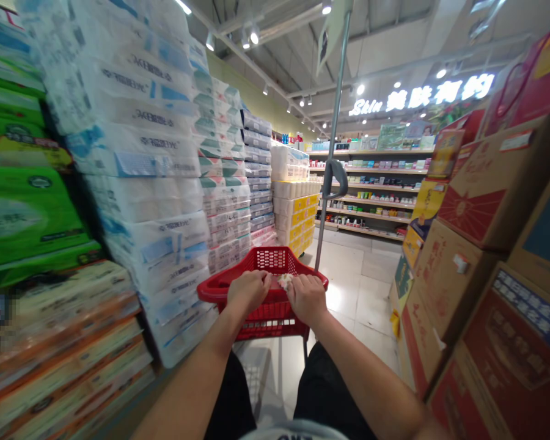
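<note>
A red plastic shopping cart basket [275, 260] stands straight ahead of me in a shop aisle. My left hand [248, 289] is closed over the near rim of the basket. My right hand [307, 297] is closed on the same rim just to the right. Between the two hands shows a small whitish crumpled thing [285, 280]; I cannot make out which hand holds it. A grey pole [332, 140] rises from the cart's right side. My dark trousers show at the bottom.
Tall stacks of wrapped tissue packs [142, 159] line the left, with green packs [18, 201] nearer. Brown and red cartons [481, 244] are piled on the right. Tiled floor [352, 281] runs ahead to shelves of small goods [371, 195].
</note>
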The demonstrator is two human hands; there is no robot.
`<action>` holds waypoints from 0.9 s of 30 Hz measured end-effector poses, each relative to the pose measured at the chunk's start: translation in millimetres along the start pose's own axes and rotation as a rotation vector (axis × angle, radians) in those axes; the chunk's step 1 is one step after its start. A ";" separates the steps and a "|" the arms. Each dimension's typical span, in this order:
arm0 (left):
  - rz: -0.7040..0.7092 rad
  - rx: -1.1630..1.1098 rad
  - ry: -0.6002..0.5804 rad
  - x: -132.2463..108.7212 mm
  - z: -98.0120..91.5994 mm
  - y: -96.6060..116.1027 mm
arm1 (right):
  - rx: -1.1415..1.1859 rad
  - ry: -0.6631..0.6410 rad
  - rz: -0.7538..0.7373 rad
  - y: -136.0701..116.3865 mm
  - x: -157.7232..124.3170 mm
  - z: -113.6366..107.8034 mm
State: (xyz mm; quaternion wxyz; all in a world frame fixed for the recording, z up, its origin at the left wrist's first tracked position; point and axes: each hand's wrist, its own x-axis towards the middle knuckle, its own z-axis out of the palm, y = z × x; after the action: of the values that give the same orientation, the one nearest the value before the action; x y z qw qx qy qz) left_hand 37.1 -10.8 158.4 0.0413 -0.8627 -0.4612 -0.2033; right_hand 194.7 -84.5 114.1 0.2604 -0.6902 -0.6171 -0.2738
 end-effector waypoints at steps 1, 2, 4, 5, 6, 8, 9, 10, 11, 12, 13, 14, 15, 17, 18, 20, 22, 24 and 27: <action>0.000 0.000 -0.002 -0.1 0.1 -0.3 | -0.007 -0.019 0.014 -0.2 1.3 -0.3; -0.001 0.001 -0.003 -0.2 0.0 -0.3 | -0.018 -0.076 0.032 0.3 5.7 -2.2; -0.006 0.006 -0.004 -0.7 -0.7 0.5 | -0.045 -0.265 0.024 3.1 19.9 -8.8; -0.009 0.008 -0.007 -1.1 -1.1 1.3 | -0.052 -0.361 -0.027 5.0 26.9 -12.1; -0.012 0.008 -0.010 -1.5 -1.6 2.1 | -0.056 -0.432 -0.079 6.6 32.0 -14.6; -0.019 0.008 -0.015 -2.3 -2.2 3.4 | -0.055 -0.458 -0.098 8.0 32.9 -15.6; -0.022 0.008 -0.018 -2.6 -2.2 3.7 | -0.053 -0.405 -0.061 7.4 28.6 -14.0; -0.025 0.011 -0.018 -2.8 -2.0 3.8 | -0.048 -0.319 -0.018 6.1 21.9 -11.5; -0.027 0.015 -0.017 -2.8 -1.6 3.6 | -0.040 -0.218 0.014 4.5 14.3 -8.6; -0.029 0.018 -0.015 -2.8 -1.0 3.3 | -0.028 -0.122 0.020 2.9 7.3 -6.0; -0.029 0.021 -0.012 -2.6 -0.4 2.9 | -0.016 -0.050 0.014 1.6 2.1 -4.2; -0.030 0.022 -0.009 -2.4 0.2 2.5 | -0.007 -0.012 0.008 0.9 -0.2 -3.6; -0.027 0.022 -0.006 -2.2 0.7 2.3 | -0.001 -0.019 0.017 0.8 0.7 -4.3; -0.014 0.018 -0.002 -1.9 1.4 2.4 | 0.001 -0.150 0.062 1.9 10.5 -9.0; -0.008 0.015 -0.001 -1.9 1.5 2.8 | 0.000 -0.244 0.081 2.9 16.9 -11.9; -0.002 0.015 0.003 -2.2 1.4 4.0 | -0.005 -0.391 0.101 4.5 25.7 -15.7; -0.011 0.020 0.008 -2.6 1.2 5.0 | -0.013 -0.365 0.109 4.5 23.4 -14.7; -0.023 0.023 0.008 -3.0 1.0 5.5 | -0.014 -0.199 0.075 3.1 12.0 -9.9; -0.036 0.021 0.002 -3.5 0.7 5.3 | -0.007 -0.031 0.011 2.1 0.1 -4.6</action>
State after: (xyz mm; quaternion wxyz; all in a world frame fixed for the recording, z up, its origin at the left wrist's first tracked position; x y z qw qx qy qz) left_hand 39.9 -16.4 157.0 0.0469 -0.8536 -0.4788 -0.1999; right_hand 196.5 -87.9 117.3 0.2500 -0.6987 -0.6163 -0.2637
